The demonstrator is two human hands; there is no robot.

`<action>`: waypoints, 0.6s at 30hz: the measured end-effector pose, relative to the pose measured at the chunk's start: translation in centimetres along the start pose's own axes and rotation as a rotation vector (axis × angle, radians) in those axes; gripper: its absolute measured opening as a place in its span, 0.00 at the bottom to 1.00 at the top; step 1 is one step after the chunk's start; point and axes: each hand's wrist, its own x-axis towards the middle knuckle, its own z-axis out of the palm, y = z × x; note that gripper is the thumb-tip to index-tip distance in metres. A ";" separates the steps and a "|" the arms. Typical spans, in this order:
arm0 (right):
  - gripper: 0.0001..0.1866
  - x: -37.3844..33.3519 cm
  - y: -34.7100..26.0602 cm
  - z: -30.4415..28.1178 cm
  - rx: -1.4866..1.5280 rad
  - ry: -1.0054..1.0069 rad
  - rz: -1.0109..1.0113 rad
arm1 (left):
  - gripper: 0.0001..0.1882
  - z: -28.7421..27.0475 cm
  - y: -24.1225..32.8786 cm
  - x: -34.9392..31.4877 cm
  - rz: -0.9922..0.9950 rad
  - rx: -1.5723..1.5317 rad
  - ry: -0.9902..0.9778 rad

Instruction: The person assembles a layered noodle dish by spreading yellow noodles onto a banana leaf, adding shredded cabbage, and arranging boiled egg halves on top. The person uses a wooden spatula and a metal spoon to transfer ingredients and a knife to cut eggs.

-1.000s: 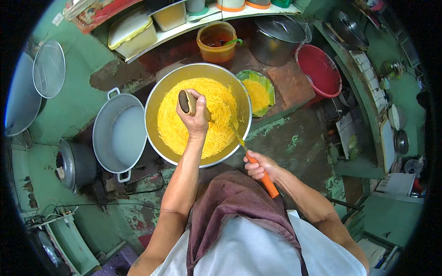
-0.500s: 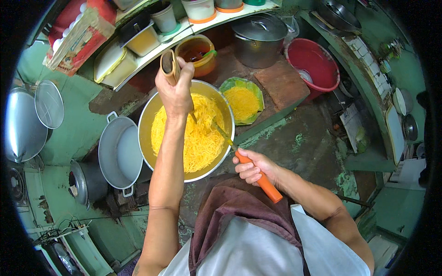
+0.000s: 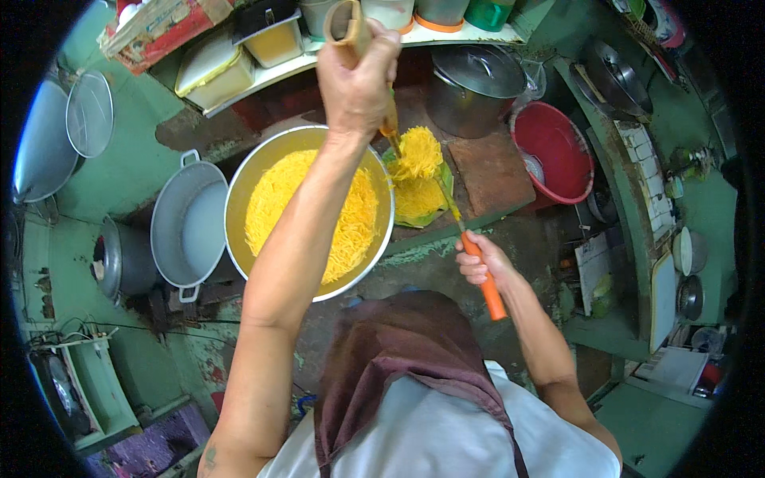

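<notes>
A wide metal basin holds a heap of yellow noodles. Right of it lies a green leaf with flat yellow noodles on top. Over that leaf a clump of noodles is held up between two utensils. My left hand grips a wooden-handled utensil, whose shaft tip meets the clump's left side. My right hand is closed round the orange handle of a long metal utensil; its far end is under the clump and hidden.
A grey two-handled pot stands left of the basin, beside a dark lidded pot. Beyond the leaf are a large lidded pot and a red tub. A shelf with containers overhangs the back.
Both hands have moved right and away from me, carrying a clump of noodles out of the basin to above the leaf. The view has shifted slightly.
</notes>
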 end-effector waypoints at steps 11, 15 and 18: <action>0.23 3.4 6.4 -1.0 -1.443 0.832 -0.351 | 0.09 -13.7 4.8 -10.2 -0.067 -0.012 0.243; 0.23 1.8 5.8 6.1 -1.483 0.646 -0.255 | 0.09 -18.7 3.0 -14.1 -0.052 0.032 0.326; 0.23 5.5 6.6 9.9 -1.411 0.592 -0.132 | 0.08 -20.9 -1.0 -15.5 0.012 0.148 0.342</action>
